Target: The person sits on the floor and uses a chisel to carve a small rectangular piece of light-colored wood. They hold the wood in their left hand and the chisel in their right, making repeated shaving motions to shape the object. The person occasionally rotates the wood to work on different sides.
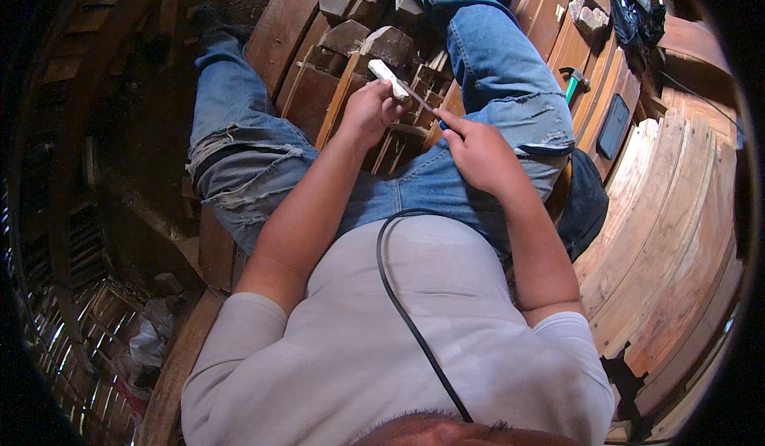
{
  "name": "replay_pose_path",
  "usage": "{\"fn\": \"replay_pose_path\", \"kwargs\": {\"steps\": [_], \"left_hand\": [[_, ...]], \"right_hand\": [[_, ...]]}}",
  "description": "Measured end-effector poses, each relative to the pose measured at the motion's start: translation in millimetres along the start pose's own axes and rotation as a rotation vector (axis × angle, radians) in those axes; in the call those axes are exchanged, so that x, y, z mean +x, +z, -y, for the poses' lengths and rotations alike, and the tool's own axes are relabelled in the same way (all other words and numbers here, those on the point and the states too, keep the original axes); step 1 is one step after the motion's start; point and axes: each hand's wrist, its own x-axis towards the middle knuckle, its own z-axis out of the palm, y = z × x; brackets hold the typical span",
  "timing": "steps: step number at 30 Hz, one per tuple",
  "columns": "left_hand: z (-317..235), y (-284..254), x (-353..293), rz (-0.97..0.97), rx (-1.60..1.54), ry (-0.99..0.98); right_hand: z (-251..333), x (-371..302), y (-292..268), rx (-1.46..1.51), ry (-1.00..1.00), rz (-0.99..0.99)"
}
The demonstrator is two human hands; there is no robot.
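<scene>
My left hand (369, 114) is closed on a small whitish carved piece (388, 78), held out over the gap between my knees. My right hand (480, 153) grips a slim hand tool with a bit of blue at its handle. The tool's narrow dark metal blade (419, 98) points up and left, its tip at the whitish piece. Whether the blade is a knife or a file I cannot tell. Fingers hide most of the handle and the lower end of the piece.
Wooden blocks (388, 46) and boards lie between my legs. At the right are a green-handled hammer (573, 86), a dark phone (614, 126), a black plastic bag (641, 16) and planks (661, 223). A black cable (410, 318) runs down my shirt.
</scene>
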Motion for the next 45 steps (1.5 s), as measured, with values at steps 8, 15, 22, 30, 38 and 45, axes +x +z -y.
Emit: {"fn": "replay_pose_path", "kwargs": {"steps": [8, 15, 22, 30, 38, 45], "left_hand": [[-1.0, 7.1, 0.0, -0.055, -0.003, -0.005], [-0.2, 0.0, 7.7, 0.034, -0.012, -0.018], [-4.6, 8.2, -4.8, 0.015, -0.076, -0.017], [-5.4, 14.1, -7.3, -0.042, -0.039, -0.014], [-8.4, 13.7, -7.2, -0.022, -0.004, -0.030], [-2.8, 7.7, 2.1, -0.016, -0.090, -0.024]], "right_hand": [[5.7, 27.4, 7.8, -0.049, -0.015, -0.009], [4.0, 72.1, 22.4, -0.036, -0.019, -0.005], [-16.3, 56.6, 7.9, 0.074, -0.047, -0.007], [18.2, -8.0, -23.8, -0.041, 0.033, 0.050], [23.0, -17.6, -13.7, -0.027, 0.023, -0.034], [37.9, -22.8, -19.2, -0.011, 0.122, 0.006]]}}
